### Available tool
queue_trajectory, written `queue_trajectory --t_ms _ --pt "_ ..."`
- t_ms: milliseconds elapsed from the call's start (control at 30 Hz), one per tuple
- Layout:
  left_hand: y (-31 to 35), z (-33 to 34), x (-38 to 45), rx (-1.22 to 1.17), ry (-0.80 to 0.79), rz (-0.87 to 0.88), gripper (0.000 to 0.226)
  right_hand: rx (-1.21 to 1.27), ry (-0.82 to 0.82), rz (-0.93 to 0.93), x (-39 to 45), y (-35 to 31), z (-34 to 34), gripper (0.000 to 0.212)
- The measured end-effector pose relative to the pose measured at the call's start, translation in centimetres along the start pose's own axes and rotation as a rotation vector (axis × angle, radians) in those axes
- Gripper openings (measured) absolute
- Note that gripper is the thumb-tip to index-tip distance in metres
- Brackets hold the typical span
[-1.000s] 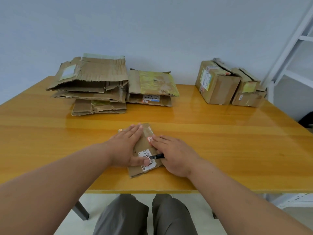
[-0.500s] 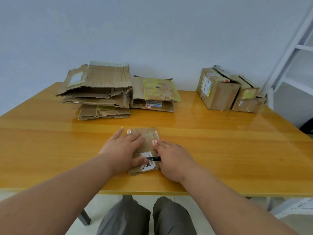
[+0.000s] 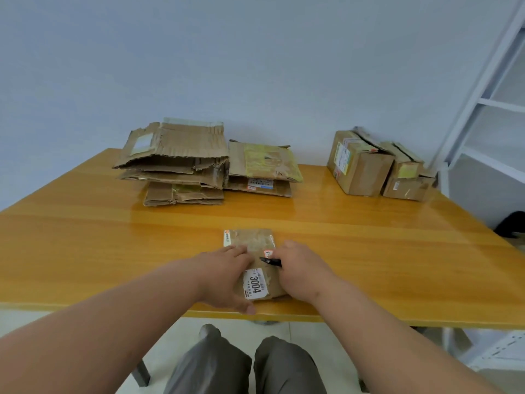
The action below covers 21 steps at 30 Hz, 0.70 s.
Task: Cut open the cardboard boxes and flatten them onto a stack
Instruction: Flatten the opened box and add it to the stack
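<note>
Left hand (image 3: 227, 275) pressing flat on the small box (image 3: 253, 261), right hand (image 3: 301, 273) gripping the cutter (image 3: 271, 261): slit shallowly, blade clear of the left fingers.

I see an orange-yellow wood-grain desk (image 3: 369, 240). At lower centre, a brown flattened box (image 3: 252, 240) carries a white label (image 3: 255, 283) printed with black "3004". The cutter (image 3: 270, 261) is black. Upper left, the stack (image 3: 176, 163) is brown; yellow tape (image 3: 265, 160) patches its neighbour.
</note>
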<state>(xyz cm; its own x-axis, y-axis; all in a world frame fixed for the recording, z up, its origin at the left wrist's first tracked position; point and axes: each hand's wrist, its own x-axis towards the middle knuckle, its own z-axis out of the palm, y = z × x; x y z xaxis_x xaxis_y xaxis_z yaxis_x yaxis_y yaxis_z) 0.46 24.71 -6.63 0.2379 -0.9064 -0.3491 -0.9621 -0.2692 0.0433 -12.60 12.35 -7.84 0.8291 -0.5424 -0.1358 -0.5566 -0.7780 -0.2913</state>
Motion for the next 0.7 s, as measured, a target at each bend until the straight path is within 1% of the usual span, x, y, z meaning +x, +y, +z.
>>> queue_trajectory --t_ms 67,133,200,233,300,333,400,467,567,700 --pt "0.5 -0.4 -0.5 0.016 0.026 0.038 0.09 0.071 0.013 0.075 -0.3 -0.1 0.0 0.031" --pt "0.9 -0.8 -0.8 0.029 0.042 0.06 0.077 0.098 -0.008 0.147 -0.3 -0.2 -0.2 0.021" --pt "0.9 -1.2 -0.9 -0.013 0.055 0.067 0.068 0.189 -0.051 0.197 -0.3 -0.3 -0.7 0.022" --pt "0.9 -1.4 -1.0 -0.081 0.07 0.058 0.064 0.296 -0.079 0.228 -0.4 -0.3 -1.1 0.022" --pt "0.7 -1.7 -1.1 -0.263 0.123 0.022 0.059 0.587 -0.138 0.316 -0.9 -0.4 -1.9 0.017" --pt "0.8 -1.8 -1.2 -0.327 0.155 0.01 0.057 0.712 -0.136 0.342 -1.2 -0.3 -2.3 0.014" --pt "0.9 -2.1 -1.4 -0.359 0.208 0.003 0.06 0.873 -0.074 0.347 -1.2 0.0 -2.9 0.015" --pt "0.8 -2.8 -1.3 -0.323 0.266 0.021 0.066 0.928 0.001 0.326 -0.8 0.2 -3.7 0.02" --pt "0.3 -4.6 -0.6 -0.221 0.348 0.045 0.073 0.916 0.073 0.266 0.5 0.4 -5.3 0.028" --pt "-1.5 -8.2 1.6 -0.124 0.389 0.065 0.077 0.857 0.142 0.178 3.4 0.4 -8.3 0.042"
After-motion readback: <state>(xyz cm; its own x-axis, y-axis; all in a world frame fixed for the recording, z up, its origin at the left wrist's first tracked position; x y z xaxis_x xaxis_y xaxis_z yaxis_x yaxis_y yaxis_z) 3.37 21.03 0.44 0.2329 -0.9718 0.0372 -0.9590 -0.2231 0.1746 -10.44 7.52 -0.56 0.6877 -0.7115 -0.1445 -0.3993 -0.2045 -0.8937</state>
